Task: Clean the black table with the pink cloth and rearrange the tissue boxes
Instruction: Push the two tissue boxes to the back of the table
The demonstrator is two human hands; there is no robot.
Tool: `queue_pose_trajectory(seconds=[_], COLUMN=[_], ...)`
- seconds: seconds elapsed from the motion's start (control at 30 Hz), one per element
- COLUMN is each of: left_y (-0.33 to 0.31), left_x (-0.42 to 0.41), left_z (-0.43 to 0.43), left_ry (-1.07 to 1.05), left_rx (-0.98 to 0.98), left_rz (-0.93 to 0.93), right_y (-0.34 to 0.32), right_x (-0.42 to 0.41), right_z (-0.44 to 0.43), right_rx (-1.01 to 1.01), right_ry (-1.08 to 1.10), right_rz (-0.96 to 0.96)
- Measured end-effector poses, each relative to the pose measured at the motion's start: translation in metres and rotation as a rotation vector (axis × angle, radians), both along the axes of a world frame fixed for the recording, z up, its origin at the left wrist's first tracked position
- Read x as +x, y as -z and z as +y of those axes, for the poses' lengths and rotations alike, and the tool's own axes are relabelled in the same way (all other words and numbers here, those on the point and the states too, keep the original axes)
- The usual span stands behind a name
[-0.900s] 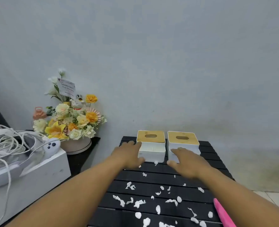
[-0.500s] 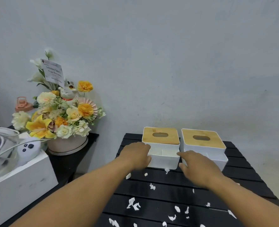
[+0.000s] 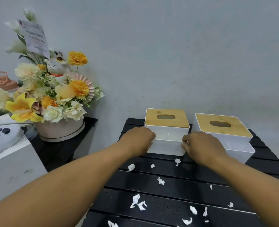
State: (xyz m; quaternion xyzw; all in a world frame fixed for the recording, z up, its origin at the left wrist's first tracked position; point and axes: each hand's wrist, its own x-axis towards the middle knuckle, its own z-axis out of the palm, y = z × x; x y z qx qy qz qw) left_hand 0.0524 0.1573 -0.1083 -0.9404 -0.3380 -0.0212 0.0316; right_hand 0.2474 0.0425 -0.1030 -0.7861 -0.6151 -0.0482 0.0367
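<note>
One tissue box [image 3: 166, 147] between both hands [image 3: 136, 140] [image 3: 202, 145]

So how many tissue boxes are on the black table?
2. The left tissue box, gripped at its sides by the left hand and right hand; the right tissue box beside it.

Upright on littered black table [image 3: 184, 190]: left tissue box [image 3: 166, 146], right tissue box [image 3: 238, 145], apart.

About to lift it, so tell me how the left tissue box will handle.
The left tissue box looks like rigid plastic, so probably stiff. Broad and low, it should slide, not tip. The wooden lid may loosen if tilted.
</note>
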Motion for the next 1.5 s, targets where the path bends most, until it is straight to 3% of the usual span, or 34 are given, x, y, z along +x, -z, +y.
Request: queue_pose_trajectory(seconds=[0.3,0.87,1.1,1.27,1.5], left_y=[0.013,0.019,0.006,-0.007,-0.013], left_x=[-0.020,-0.042,-0.037,-0.019,0.010], left_z=[0.037,0.075,0.064,0.052,0.037], left_ry=[-0.030,-0.167,-0.168,-0.150,-0.157], left_rx=[0.056,0.124,0.183,0.215,0.102], left_rz=[-0.031,-0.030,0.039,0.027,0.081], right_y=[0.008,0.007,-0.015,-0.029,-0.018], right_x=[-0.020,-0.039,0.010,0.070,0.090], right_z=[0.039,0.074,0.031,-0.013,-0.047], right_rx=[0.042,-0.169,0.168,0.175,-0.076], right_ry=[-0.046,-0.168,-0.118,0.050,0.069], right_rz=[-0.061,-0.042,0.028,0.001,0.062])
